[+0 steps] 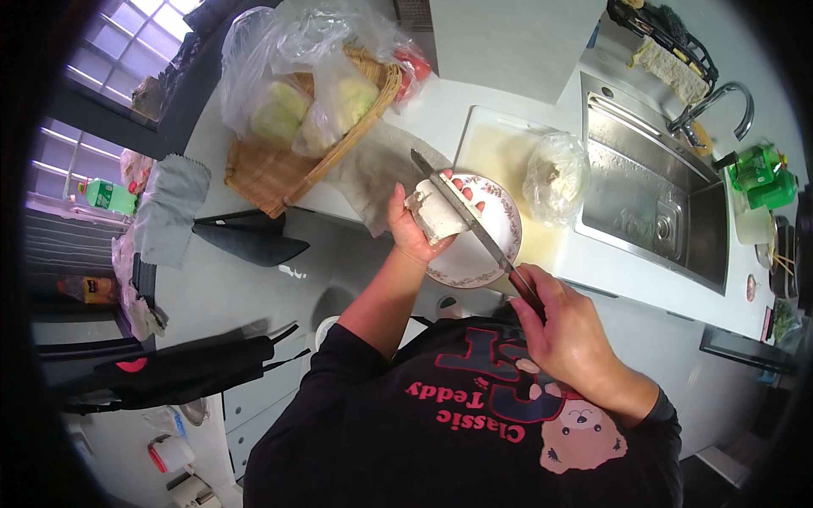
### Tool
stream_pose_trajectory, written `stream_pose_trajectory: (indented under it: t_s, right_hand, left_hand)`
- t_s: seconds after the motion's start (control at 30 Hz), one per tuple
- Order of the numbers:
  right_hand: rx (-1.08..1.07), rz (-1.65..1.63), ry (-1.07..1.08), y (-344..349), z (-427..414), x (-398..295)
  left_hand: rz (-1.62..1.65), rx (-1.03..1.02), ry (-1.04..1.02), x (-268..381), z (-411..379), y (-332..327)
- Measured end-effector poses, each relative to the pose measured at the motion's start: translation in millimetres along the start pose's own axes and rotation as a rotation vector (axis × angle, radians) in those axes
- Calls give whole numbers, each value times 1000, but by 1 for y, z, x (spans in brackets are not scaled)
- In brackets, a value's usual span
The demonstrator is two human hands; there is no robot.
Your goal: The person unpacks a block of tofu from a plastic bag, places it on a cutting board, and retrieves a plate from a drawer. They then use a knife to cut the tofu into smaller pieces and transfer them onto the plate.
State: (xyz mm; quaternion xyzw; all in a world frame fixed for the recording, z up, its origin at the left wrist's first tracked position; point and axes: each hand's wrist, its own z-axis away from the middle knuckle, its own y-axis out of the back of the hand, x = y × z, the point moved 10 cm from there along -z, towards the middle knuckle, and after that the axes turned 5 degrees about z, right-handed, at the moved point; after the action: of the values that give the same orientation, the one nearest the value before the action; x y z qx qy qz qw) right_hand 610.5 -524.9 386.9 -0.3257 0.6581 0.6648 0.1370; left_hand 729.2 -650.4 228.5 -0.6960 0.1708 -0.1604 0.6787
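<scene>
A pale block that looks like tofu (437, 213) rests in the palm of my left hand (409, 232), whose fingers curl around its far side. My right hand (559, 324) grips the dark handle of a long-bladed kitchen knife (486, 240). The blade lies across the top of the block, close to my left fingertips. Beneath the block is a white plate with a floral rim (513, 216), overlapping the edge of a cutting board (489, 143). On the board, right of the plate, sits a clear plastic bag with pale contents (556, 181).
A wicker basket (254, 174) holds bagged pale green vegetables at the upper left, beside a grey cloth (375, 171). A steel sink (635, 190) with a curved faucet (746, 105) lies right of the board. Green bottles (759, 171) stand beyond it.
</scene>
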Motion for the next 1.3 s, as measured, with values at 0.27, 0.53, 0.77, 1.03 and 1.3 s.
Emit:
stream_pose_trajectory:
  t_s: [0.27, 0.53, 0.77, 1.03, 1.3]
  right_hand:
    - [-47, 14, -51, -14, -5, 12]
    - [-95, -31, -75, -30, -12, 23]
    - [-116, -43, -114, -40, -15, 27]
    - [-105, -70, -121, -37, -17, 30]
    - [-87, -54, -94, -28, -17, 18]
  left_hand:
    - [5, 14, -11, -1, -1, -6]
    - [-28, -21, 0, -3, -3, -7]
    - [-34, -31, -4, -3, -4, -7]
    - [-113, -47, 1, 0, -3, 3]
    - [-124, -130, 35, 0, -1, -10]
